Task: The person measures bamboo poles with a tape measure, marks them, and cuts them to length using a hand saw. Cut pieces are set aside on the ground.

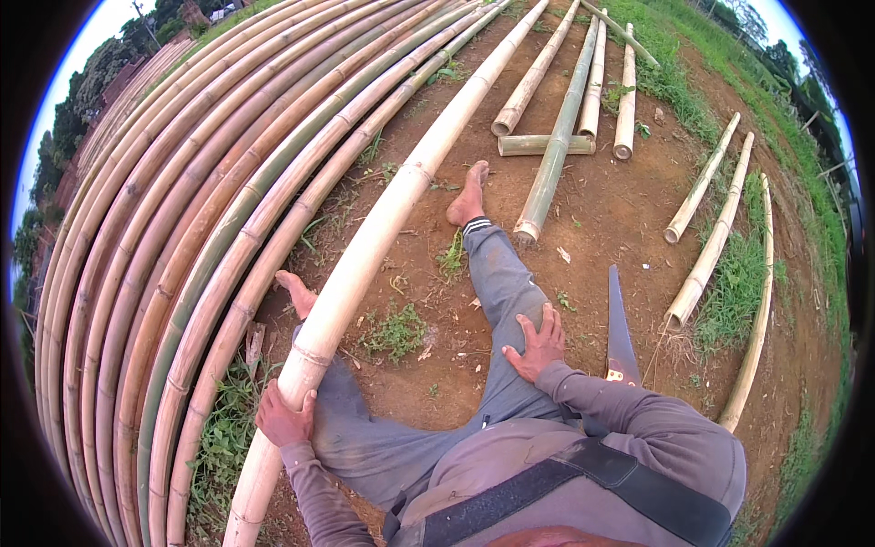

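A long pale bamboo pole [394, 205] slants from the lower left up to the top middle, crossing over my left leg. My left hand [285, 415] is wrapped round it near its lower end, just below a ring-like joint. My right hand [538, 345] rests flat on my right knee with its fingers spread, holding nothing. On the dirt to the right of that knee is a hand saw [620, 321], its dark blade pointing away from me; its handle is mostly hidden behind my right arm.
Many bamboo poles [182, 246] lie side by side along my left. Ahead, several shorter bamboo pieces [524, 91] lie near a short crosspiece [524, 145], with a greenish pole [552, 178] over it. More bamboo pieces [715, 242] lie at the right by the grass [738, 283].
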Motion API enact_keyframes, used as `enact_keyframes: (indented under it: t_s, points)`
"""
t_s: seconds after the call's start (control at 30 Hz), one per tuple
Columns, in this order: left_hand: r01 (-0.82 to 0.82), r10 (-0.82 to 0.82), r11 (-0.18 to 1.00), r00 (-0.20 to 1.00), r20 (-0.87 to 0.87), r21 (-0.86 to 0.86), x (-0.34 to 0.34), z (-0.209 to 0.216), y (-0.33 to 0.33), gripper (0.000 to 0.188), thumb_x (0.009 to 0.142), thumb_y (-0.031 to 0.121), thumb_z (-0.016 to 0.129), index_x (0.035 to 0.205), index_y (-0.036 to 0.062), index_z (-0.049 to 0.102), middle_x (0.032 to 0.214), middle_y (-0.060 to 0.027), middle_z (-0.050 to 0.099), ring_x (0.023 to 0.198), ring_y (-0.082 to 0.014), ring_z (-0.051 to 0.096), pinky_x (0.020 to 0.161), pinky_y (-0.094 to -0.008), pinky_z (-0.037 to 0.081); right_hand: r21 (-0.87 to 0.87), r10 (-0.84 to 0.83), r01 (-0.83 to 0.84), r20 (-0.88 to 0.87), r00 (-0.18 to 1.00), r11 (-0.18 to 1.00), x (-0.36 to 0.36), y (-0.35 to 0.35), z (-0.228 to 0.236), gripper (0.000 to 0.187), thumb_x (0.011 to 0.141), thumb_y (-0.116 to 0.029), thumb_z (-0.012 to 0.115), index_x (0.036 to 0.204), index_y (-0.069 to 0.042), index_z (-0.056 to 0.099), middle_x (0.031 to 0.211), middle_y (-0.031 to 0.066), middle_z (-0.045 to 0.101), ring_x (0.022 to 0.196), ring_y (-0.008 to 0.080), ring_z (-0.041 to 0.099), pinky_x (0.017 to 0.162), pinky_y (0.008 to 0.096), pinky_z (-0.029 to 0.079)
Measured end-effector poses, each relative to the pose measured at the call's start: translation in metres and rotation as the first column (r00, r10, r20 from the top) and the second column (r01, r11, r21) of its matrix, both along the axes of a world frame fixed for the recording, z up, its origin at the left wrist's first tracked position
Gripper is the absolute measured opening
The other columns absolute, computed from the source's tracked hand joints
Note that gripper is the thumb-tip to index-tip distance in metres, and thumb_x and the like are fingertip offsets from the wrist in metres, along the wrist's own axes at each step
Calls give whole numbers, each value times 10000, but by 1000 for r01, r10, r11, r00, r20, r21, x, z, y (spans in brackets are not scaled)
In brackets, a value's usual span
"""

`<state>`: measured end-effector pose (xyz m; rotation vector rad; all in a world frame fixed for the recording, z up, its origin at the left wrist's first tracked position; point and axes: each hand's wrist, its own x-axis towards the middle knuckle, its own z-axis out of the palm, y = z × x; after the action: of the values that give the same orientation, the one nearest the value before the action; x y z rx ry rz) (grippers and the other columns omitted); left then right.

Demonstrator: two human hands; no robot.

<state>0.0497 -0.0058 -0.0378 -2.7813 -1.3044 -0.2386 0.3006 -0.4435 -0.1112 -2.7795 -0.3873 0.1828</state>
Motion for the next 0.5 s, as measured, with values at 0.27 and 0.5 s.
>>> enact_keyframes:
  t_s: [0.27,0.5]
  points:
    - [3,-67,920,986,-150,-392,34,40,27,944,607,577,951,1319,77,587,1188,-183,742,1078,-391,726,909,-473,577,47,4,-4,8,1000,999,10,-17,-8,762,867,-517,752,1524,-226,499,1649,293,195,1547,522,175,1242,625,236]
    - [-55,28,964,994,-107,-261,5,43,17,888,635,573,933,1306,103,590,1193,-157,708,1116,-359,697,960,-476,546,21,66,-67,28,997,998,4,8,-9,748,879,-431,777,1536,-224,483,1643,301,229,1528,498,233,1213,625,294]
